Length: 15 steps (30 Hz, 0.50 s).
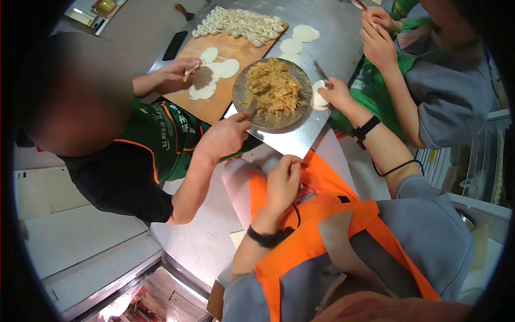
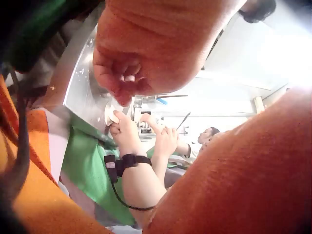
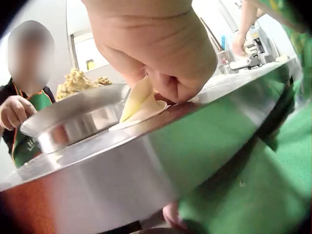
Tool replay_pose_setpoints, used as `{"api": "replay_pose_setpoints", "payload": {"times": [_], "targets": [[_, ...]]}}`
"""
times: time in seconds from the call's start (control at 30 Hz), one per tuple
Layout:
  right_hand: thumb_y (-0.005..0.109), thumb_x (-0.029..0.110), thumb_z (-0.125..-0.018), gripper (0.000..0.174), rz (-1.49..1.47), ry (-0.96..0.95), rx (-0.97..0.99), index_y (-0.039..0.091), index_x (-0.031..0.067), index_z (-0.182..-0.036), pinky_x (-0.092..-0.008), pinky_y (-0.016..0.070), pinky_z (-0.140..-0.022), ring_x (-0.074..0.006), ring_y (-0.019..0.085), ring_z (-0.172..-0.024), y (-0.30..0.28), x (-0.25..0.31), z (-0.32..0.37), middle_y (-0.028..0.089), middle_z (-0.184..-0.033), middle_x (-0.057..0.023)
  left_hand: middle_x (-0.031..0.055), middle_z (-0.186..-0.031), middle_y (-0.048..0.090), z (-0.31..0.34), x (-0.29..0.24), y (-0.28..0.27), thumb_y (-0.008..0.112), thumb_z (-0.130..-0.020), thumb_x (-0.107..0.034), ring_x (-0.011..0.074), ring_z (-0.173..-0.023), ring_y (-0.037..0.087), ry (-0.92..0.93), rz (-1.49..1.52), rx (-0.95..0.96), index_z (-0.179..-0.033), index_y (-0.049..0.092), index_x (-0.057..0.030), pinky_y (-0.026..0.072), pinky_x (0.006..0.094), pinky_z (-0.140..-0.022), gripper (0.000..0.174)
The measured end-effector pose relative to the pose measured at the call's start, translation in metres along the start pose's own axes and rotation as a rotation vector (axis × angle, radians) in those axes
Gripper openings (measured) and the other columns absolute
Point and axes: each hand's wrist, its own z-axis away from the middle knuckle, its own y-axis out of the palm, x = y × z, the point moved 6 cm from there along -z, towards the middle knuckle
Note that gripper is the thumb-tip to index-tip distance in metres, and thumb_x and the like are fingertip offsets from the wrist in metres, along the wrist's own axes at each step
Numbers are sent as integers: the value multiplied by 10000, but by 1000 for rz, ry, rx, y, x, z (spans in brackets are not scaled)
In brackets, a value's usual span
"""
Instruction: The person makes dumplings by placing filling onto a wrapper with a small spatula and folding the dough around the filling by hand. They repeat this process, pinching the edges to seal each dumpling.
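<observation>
In the head view my right hand (image 1: 337,95) is at the metal table's edge, its fingers and thumb pinching a pale round wrapper (image 1: 320,100). The right wrist view shows that wrapper (image 3: 141,108) partly folded up beneath my right hand (image 3: 156,44), beside the bowl (image 3: 80,114). A thin tool (image 1: 320,70) meets the fingers; whether they grip it, I cannot tell. My left hand (image 1: 284,182) is over the orange apron, fingers loosely curled, nothing visible in it. In the left wrist view its fingers bend toward the palm (image 2: 146,53). The bowl of filling (image 1: 273,88) stands between the two people's hands.
Across the corner, a person's hand (image 1: 228,134) reaches to the bowl; their other holds a wrapper. A wooden board (image 1: 214,104) bears wrappers and rows of dumplings (image 1: 236,24). More wrappers (image 1: 306,33) lie behind the bowl. Another person's hands (image 1: 381,45) are at right.
</observation>
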Motion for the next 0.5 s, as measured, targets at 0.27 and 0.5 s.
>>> {"api": "replay_pose_setpoints", "payload": {"times": [0.27,0.5], "targets": [[663,114,-893,243,-667,109,99,599,1,-1098,-264,509,-692,-119,635,-811,44,-12,88,661,-957,-66,12,-709,556,-10,31,19,502,-983,-94,86,-529,534,-118,139,109,-992,598,-6,431,229,-491,131],[700,138,-887,169,-726,110,19,616,41,-997,-230,473,-637,-70,584,-741,63,26,111,629,-862,-7,37,-723,570,-30,52,17,456,-984,-27,96,-534,559,-133,303,41,-1060,570,21,439,232,-487,145]]}}
